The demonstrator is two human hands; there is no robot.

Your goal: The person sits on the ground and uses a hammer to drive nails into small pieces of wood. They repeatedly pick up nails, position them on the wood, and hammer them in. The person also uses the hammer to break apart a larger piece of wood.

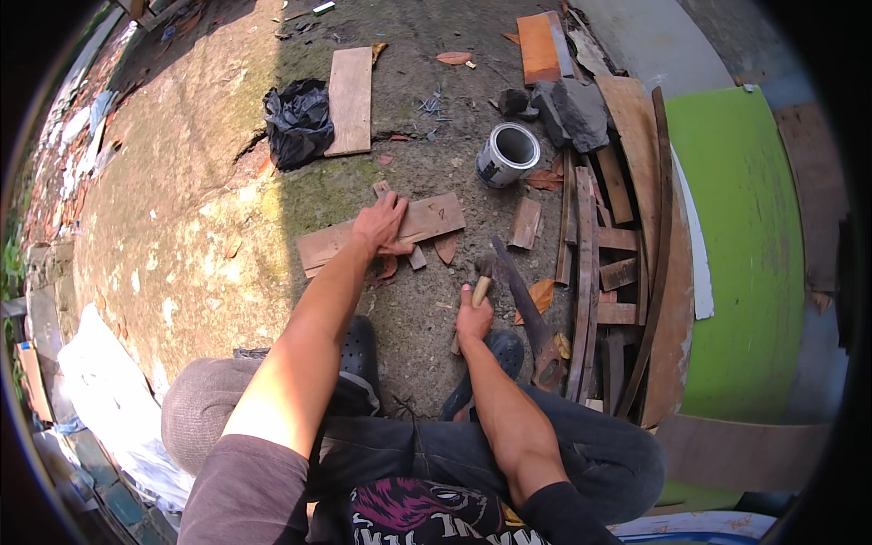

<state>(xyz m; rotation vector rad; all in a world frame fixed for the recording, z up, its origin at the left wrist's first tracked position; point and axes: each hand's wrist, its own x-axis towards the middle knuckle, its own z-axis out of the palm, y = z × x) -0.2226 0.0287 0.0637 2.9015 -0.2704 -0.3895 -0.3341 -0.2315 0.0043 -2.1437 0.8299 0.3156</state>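
Observation:
My left hand (381, 224) lies across a short wooden board (436, 216), its fingers toward the far edge and its thumb at the near edge, gripping it. A narrow wooden strip (416, 258) crosses beneath the board, with its ends sticking out on both sides. My right hand (474, 320) is closed round the wooden handle of a hammer (482, 289), whose dark head points away from me. Just right of it, a handsaw (525, 300) lies on the ground with its wooden handle toward me. A small wood block (524, 223) rests beyond the saw.
An open metal can (509, 155) stands ahead, near grey stone pieces (570, 113). Scattered nails (434, 104), a black plastic bag (299, 124) and a flat board (351, 102) lie farther off. Stacked wood scraps (618, 239) and a green panel (736, 254) line the right side.

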